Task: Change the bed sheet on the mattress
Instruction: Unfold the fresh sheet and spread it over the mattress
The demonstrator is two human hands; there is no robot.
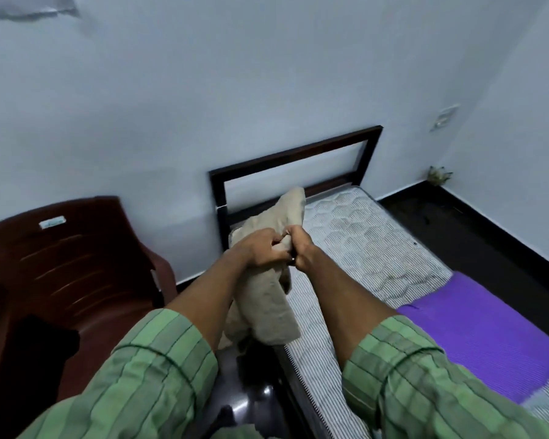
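Observation:
A bundled beige sheet [268,307] hangs in front of me over the left edge of the bare quilted mattress [362,239]. My left hand [260,247] and my right hand [298,245] grip the same bunched part of it, knuckles almost touching. One end of the cloth stands up toward the headboard, the rest droops below my wrists. A purple mat [476,337] lies across the mattress at the right.
A dark bed frame with an open headboard [295,160] stands against the pale wall. A brown plastic chair [70,258] with a dark cloth on its seat is to my left. Dark glossy floor runs on both sides of the bed.

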